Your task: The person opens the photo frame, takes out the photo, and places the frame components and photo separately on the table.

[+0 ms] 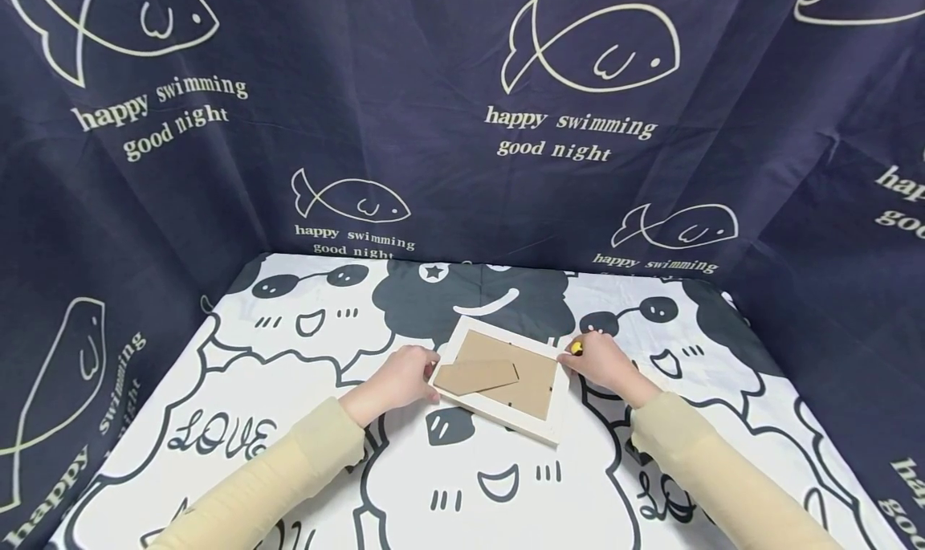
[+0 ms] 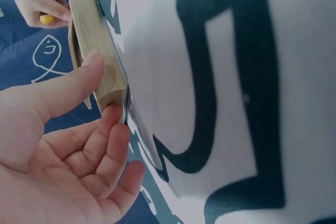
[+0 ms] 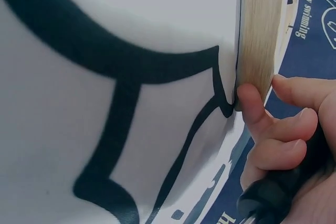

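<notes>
A picture frame [image 1: 499, 414] with a pale wooden rim lies back side up, tilted askew on the printed cloth. Its brown backing board [image 1: 535, 385] faces up, and a cardboard easel stand [image 1: 473, 376] lies across it. My left hand [image 1: 405, 376] holds the left corner, thumb on the wooden side and fingertips at the corner. At the opposite side, my right hand [image 1: 603, 365] pinches the rim between thumb and index finger. Tucked in the right hand's other fingers is a screwdriver [image 3: 270, 195] with a black handle and a yellow end; most of its shaft is hidden.
A white cloth [image 1: 571, 510] with black sheep drawings covers the table. Dark blue curtains [image 1: 448, 116] with fish prints and lettering hang behind it and at both sides.
</notes>
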Demonstrator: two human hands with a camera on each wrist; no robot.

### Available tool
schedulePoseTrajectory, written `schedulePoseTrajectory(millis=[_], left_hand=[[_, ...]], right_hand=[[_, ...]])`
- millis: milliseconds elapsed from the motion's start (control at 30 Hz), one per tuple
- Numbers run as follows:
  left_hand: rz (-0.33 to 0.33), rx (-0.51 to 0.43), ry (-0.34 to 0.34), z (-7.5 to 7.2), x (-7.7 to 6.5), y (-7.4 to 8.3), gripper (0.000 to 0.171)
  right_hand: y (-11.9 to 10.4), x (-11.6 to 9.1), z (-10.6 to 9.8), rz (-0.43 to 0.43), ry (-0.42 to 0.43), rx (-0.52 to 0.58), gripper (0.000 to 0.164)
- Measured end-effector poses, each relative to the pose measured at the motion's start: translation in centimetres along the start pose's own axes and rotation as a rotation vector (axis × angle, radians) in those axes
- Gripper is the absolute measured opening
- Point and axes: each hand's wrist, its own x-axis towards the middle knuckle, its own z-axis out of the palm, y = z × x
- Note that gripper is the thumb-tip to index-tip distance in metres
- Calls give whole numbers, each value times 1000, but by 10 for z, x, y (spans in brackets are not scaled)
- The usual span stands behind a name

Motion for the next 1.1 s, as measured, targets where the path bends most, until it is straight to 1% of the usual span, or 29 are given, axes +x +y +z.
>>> schedulePoseTrajectory(millis=[133,333,500,633,667,733,833,900,1000,1100], left_hand=[[-20,-16,-15,-1,1,0,47],[-37,-52,-32,0,3,-3,59],[-35,-77,-23,2,6,-9,65],[-32,-88,-18,2,6,-12,65],[-32,-93,-18,2,6,-12,62],[-34,-102,-19,3,5,-13,50],[-52,-131,-29,5,3,-15,32],[-66,-160,-34,6,2,-16,28],[-92,-199,-31,7,0,-15,32],[-114,-240,-11,8,-1,-14,39]], right_hand=[[0,-2,-1,15,-16,14,18],[0,-5,-3,12,-30,31,19],[2,-6,-3,1,-31,39,19],[3,-6,-3,-18,-25,43,18],[3,-6,-4,-21,-22,39,18],[3,-5,-6,-20,-23,43,19],[-1,-6,-16,-25,-4,66,21],[-6,-6,-27,-28,17,103,21],[-17,-9,-50,-25,57,180,22],[-30,-13,-76,-3,74,322,31]])
